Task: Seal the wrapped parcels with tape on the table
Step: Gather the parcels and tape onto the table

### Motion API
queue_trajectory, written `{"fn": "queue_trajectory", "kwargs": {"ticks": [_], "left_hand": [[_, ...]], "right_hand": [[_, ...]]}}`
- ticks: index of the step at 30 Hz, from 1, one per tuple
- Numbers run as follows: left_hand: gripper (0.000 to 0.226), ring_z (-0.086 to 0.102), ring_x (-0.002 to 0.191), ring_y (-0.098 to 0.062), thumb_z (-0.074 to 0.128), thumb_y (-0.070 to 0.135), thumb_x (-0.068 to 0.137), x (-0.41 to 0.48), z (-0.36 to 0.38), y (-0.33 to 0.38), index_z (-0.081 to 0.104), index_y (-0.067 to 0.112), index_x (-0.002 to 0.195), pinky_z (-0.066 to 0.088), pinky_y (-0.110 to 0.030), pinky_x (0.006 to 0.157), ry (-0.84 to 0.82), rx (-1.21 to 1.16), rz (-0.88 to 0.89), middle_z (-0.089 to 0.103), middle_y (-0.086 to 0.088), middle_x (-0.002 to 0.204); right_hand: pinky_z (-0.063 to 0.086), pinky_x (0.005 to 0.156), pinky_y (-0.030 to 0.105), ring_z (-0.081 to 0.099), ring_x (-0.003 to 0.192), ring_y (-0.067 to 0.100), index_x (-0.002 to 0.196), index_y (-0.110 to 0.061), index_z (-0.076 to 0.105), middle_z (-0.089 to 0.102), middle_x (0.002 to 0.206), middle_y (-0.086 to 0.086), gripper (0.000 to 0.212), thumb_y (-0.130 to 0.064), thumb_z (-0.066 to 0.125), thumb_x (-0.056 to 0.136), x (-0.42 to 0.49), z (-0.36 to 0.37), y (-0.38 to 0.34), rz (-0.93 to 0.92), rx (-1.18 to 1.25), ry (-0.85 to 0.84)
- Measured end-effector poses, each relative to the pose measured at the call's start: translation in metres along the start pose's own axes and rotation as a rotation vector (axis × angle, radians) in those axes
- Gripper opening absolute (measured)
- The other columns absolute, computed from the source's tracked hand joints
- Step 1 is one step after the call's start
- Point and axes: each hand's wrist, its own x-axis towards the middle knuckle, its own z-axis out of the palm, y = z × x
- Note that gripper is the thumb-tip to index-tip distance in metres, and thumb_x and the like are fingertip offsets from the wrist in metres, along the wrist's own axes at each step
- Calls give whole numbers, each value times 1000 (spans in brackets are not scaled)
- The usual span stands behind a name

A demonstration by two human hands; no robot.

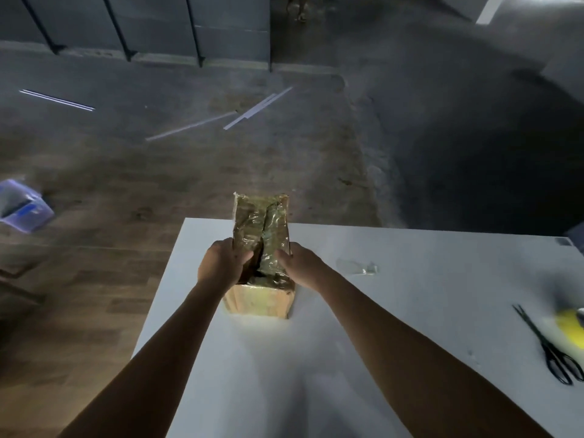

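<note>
both forearms reach out from the bottom of the view to the parcel (262, 235), which sits on the white table (410, 311) towards its far left corner, its far end showing past the table's edge. left hand (221, 263) grips the parcel's left side and right hand (303, 267) grips the right side, fingers curled round it and thumbs up on the top face. the parcel is a brownish block in shiny clear film, and a dark seam runs down the middle of the top, gaping near the thumbs. the step in hand looks like pulling the two flaps of wrap together, ahead of taping. neither hand holds tape, so the next move probably calls for one hand to keep the seam pinched closed while the other fetches tape. a small clear scrap (357, 267) lies just right of the parcel; whether it is tape is unclear. black scissors (550, 349) and a blurred yellow object (568, 330), perhaps the roll, lie well apart at the table's right edge.
</note>
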Motion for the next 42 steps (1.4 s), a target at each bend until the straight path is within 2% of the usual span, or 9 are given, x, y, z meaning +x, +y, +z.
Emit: {"fn": "queue_trajectory", "kwargs": {"ticks": [3,5,10,20,25,31,36,39,42], "left_hand": [[60,43,124,-39,51,43,95,-8,-3,15,42,-4,132,41,-49,95,32,154,6,47,-23,132],[56,32,132,-37,49,35,97,-20,-5,35,35,3,141,38,-52,100,135,135,67,37,-19,143],[35,42,125,-35,52,10,91,-53,13,96,52,8,126,41,-43,99,186,-13,339,45,-17,133],[22,57,108,-23,52,8,92,-186,137,206,62,8,113,43,-25,91,-125,-79,544,60,-11,117],[25,58,109,-19,53,10,94,-296,215,268,60,8,118,40,-18,85,-278,-162,550,61,-6,119],[26,59,98,-16,48,6,89,-404,292,326,64,7,109,39,-20,78,-409,-269,480,66,-2,108],[23,57,95,-14,47,4,88,-453,344,360,63,10,103,37,-19,76,-482,-250,504,64,2,100],[19,55,87,-13,48,2,86,-471,374,382,61,14,94,35,-15,69,-542,-247,527,60,7,88],[17,60,88,-18,49,6,87,-479,408,403,61,14,96,40,-19,71,-604,-260,519,62,5,91]], "right_hand": [[40,92,34,50,123,30,147,-8,29,50,139,17,62,-50,26,102,-12,-3,5,26,-7,39],[37,101,35,44,131,29,149,-11,29,42,147,14,59,-47,29,102,-26,-11,13,34,60,102],[43,104,41,51,124,25,140,-16,42,49,142,8,47,-42,33,102,-72,-40,51,66,225,290],[57,81,35,63,96,14,125,-21,49,60,120,2,34,-42,36,101,-228,-74,193,208,576,571],[56,78,43,67,87,12,108,-26,51,66,110,5,17,-35,40,99,-334,-76,285,251,741,676],[55,80,42,65,80,7,106,-27,51,66,106,3,13,-31,40,100,-436,-77,373,300,827,795],[56,77,45,65,75,7,108,-22,54,67,98,3,17,-30,42,101,-478,-81,432,370,908,888],[56,76,47,68,85,17,103,-24,52,67,92,1,15,-33,40,101,-490,-84,466,399,936,938],[58,76,44,67,86,16,111,-21,53,68,95,2,21,-32,37,102,-497,-88,502,447,926,967]]}}
